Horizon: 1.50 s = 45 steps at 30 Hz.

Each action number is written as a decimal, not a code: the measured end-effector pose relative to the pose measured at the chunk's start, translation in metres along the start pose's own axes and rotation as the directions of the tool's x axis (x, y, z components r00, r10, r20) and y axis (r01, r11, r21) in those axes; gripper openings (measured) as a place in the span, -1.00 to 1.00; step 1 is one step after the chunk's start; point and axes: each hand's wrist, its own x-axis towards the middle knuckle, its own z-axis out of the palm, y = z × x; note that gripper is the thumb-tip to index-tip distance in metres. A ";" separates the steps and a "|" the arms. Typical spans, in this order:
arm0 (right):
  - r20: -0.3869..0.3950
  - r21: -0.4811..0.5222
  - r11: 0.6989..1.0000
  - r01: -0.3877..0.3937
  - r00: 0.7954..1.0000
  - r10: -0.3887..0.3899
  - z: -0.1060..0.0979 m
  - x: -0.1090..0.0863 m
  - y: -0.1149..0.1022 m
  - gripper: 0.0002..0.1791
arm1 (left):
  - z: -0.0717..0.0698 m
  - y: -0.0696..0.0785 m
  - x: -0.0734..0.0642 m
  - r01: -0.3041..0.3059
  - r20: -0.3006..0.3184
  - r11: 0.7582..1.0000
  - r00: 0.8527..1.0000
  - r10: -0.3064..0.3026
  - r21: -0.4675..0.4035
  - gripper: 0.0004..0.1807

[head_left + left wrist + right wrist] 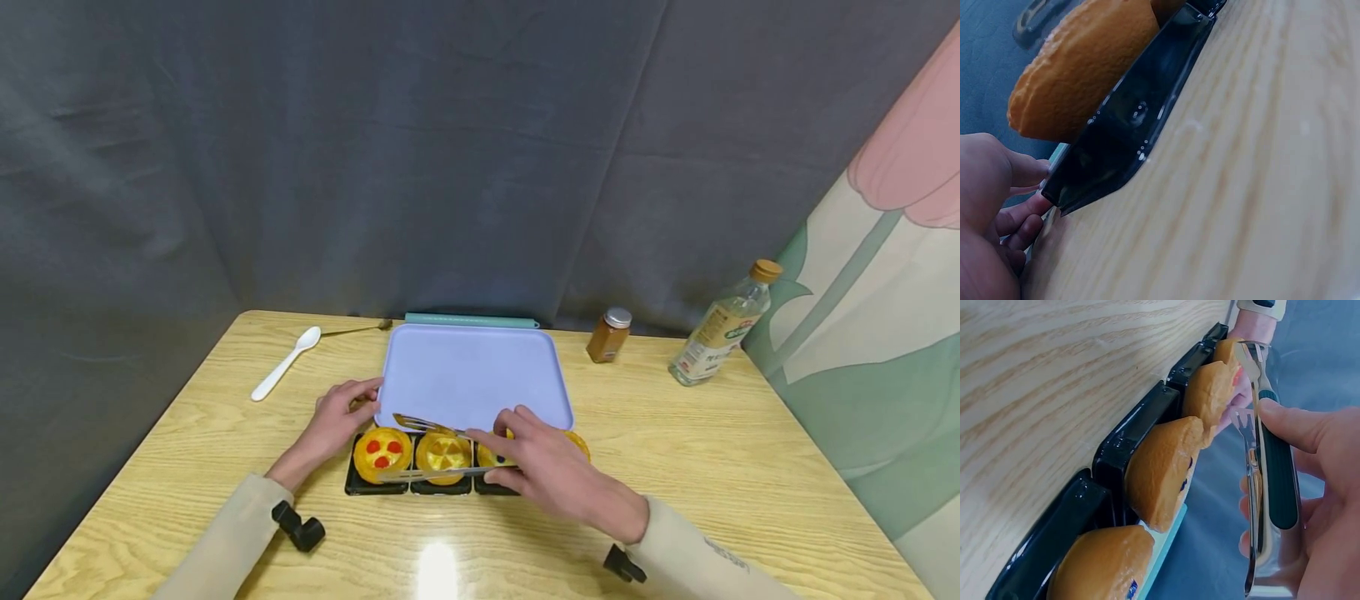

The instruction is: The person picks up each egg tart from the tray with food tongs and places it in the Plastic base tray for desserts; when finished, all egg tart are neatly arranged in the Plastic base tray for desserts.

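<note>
My right hand point(543, 458) holds metal tongs point(1280, 481) with dark green grips and fork-like tips, thumb on one arm and fingers on the other. The tongs stand spread over the row of tarts, with nothing visible between their tips. At the left edge of a lavender tray point(472, 375), my left hand point(341, 417) grips the rim between thumb and fingers. Several round golden tarts sit in black square holders along the tray's near side: one with red spots point(382, 454) at the left, a yellow wedge-patterned one point(442, 454) beside it, others partly hidden by my right hand.
A white spoon point(287, 364) lies on the left of the wooden table point(675, 467), near a thin dark utensil point(356, 330). Behind the tray is a teal bar point(472, 320). A small spice jar point(609, 335) and a glass bottle point(723, 329) stand to the right.
</note>
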 end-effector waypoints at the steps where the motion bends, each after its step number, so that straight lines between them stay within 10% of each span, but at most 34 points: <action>1: 0.002 0.005 1.000 -0.007 1.000 0.007 -0.001 -0.001 0.000 -0.42 | 0.000 0.000 0.000 0.005 -0.001 1.000 1.000 -0.005 -0.004 -0.56; 24: -0.063 0.132 0.942 -0.309 0.946 0.319 -0.027 -0.077 0.011 -0.38 | 0.000 0.000 0.000 0.031 0.017 0.999 0.999 -0.031 -0.032 -0.55; 45: -0.283 -0.186 0.900 -0.394 0.899 0.335 -0.033 -0.128 0.057 -0.35 | 0.000 0.000 0.000 0.023 0.012 1.000 1.000 -0.023 -0.021 -0.56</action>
